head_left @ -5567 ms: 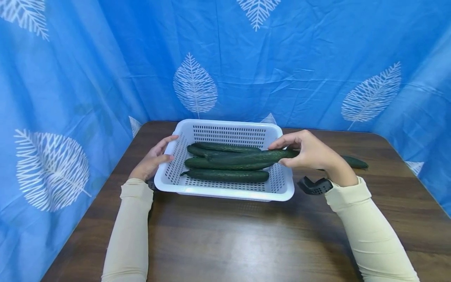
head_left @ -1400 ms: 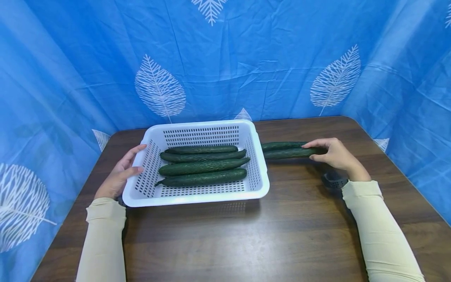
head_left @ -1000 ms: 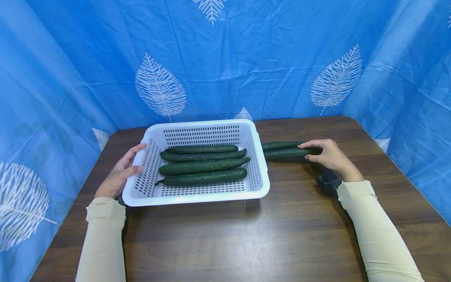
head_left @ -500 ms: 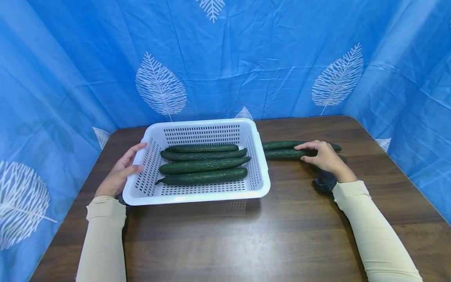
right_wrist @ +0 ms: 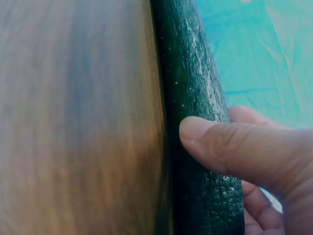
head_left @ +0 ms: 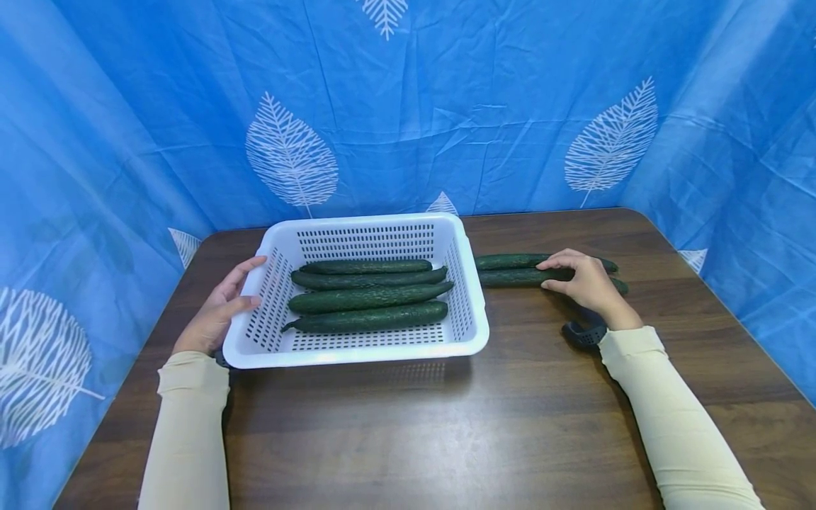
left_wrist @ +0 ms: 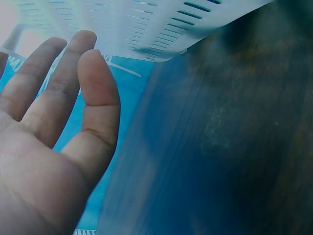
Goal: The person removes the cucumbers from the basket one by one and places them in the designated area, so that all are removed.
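Several dark green cucumbers (head_left: pixel 370 299) lie side by side in a white slotted plastic basket (head_left: pixel 357 359). Two more lie parallel on the table, just right of the basket: a farther cucumber (head_left: pixel 510 262) and a nearer cucumber (head_left: pixel 513 278). My right hand (head_left: pixel 583 283) pinches the nearer one past its middle; the right wrist view has the thumb (right_wrist: pixel 210 137) on its near side and fingers beyond, partly hidden behind it. At the basket's left end my left hand (head_left: pixel 217 312) rests with thumb and forefinger on the rim. Its other fingers (left_wrist: pixel 100 83) stretch up, lightly bent, beside the basket wall.
The dark brown wooden table (head_left: pixel 395 439) spreads in front of the basket and both arms. A blue curtain (head_left: pixel 497 106) with white leaf prints hangs along the table's back and sides. A black wrist mount (head_left: pixel 583 334) sits under my right wrist.
Over five seconds ago my right hand held a cucumber above the basket; now it is farther right, over the table. Lately it slid left along the nearer cucumber. My left hand stayed at the rim.
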`<state>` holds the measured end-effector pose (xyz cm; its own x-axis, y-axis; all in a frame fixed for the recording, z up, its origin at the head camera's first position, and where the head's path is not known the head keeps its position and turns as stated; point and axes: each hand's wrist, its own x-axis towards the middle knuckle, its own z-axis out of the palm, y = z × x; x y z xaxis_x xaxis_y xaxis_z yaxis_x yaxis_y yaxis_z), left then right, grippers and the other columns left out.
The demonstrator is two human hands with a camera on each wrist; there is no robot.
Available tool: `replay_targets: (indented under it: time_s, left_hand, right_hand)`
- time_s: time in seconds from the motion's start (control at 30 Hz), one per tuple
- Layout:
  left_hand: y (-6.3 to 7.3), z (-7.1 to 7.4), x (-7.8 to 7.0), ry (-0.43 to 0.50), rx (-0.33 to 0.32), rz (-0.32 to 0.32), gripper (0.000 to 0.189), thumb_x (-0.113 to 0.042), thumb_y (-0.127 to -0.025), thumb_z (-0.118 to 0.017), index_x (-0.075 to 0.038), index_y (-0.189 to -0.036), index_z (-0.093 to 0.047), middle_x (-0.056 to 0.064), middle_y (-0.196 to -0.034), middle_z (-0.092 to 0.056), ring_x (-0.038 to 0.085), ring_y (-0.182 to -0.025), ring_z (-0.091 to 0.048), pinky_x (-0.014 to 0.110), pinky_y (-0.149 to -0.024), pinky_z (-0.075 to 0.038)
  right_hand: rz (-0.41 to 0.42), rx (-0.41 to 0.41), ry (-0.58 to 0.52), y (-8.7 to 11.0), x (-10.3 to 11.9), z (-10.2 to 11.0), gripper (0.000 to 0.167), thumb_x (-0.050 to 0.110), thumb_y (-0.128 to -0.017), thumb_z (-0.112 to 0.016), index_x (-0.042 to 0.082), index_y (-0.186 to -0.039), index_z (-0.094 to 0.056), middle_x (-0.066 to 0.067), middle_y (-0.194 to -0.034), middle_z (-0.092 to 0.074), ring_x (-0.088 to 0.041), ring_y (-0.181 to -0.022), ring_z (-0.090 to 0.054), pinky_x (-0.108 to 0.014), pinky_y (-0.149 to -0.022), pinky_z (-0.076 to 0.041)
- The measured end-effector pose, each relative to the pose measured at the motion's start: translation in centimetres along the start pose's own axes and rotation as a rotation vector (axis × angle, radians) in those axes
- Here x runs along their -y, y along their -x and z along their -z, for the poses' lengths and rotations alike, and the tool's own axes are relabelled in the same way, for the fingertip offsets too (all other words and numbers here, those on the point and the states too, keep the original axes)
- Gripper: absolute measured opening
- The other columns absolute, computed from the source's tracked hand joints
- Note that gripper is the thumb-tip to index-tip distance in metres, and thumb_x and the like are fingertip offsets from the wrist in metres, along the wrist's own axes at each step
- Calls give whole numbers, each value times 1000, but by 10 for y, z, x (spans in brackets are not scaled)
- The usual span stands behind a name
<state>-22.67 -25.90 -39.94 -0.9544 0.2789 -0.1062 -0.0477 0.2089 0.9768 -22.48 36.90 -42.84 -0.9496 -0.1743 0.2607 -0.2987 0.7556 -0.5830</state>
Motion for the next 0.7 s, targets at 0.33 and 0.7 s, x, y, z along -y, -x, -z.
replay_targets:
  time_s: [0.33,0.7]
  left_hand:
    - [1,1,-1,0,-3,3,72,-23,-104,-64,-50,-162,-31,16,-176,-17,43,-147,-34,66,-107,-44]
    - [1,0,-1,3,-1,4,69,-22,-105,-64,-51,-160,-33,16,-174,-18,45,-147,-33,67,-109,-43]
  right_hand:
    - [-36,8,-25,0,1,0,31,-5,-92,-82,-4,-122,-77,-28,-124,-68,-48,-116,-63,-66,-98,-50]
    - [-52,29,-42,1,0,1,31,-3,-93,-80,-5,-124,-75,-29,-129,-66,-50,-121,-60,-69,-103,-47]
